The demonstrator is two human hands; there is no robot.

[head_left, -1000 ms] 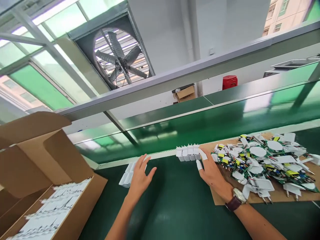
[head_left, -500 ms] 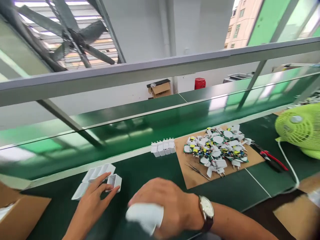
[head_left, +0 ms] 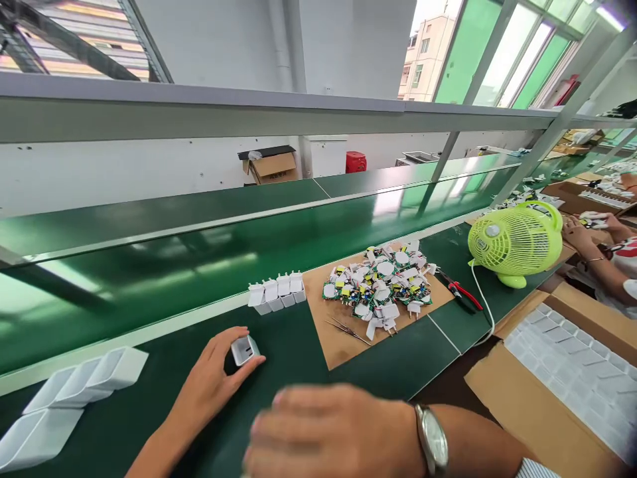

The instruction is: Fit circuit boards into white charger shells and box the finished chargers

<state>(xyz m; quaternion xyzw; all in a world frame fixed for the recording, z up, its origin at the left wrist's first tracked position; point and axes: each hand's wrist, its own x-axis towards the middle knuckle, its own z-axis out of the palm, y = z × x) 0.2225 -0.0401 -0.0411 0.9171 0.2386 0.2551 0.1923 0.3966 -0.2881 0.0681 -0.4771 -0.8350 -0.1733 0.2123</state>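
My left hand grips a small white plastic charger housing between thumb and fingers, just above or on the green bench. Its open end faces up. My right hand, with a watch on the wrist, is at the bottom centre, blurred by motion; its fingertips and anything under them cannot be made out. Several empty white housings stand at the left. Ahead of my left hand is a short row of housings with plug tops. A heap of small circuit boards with white plug parts lies on brown cardboard.
Metal tweezers lie on the cardboard, and red-and-black pliers to its right. A green fan stands farther right, its cable crossing the bench. An open carton at lower right holds white parts. A co-worker's hands are beyond the fan.
The view has swung right. My left hand has drawn one housing away from the group at left. The white piece seen in my right hand no longer shows, and that hand is lower.
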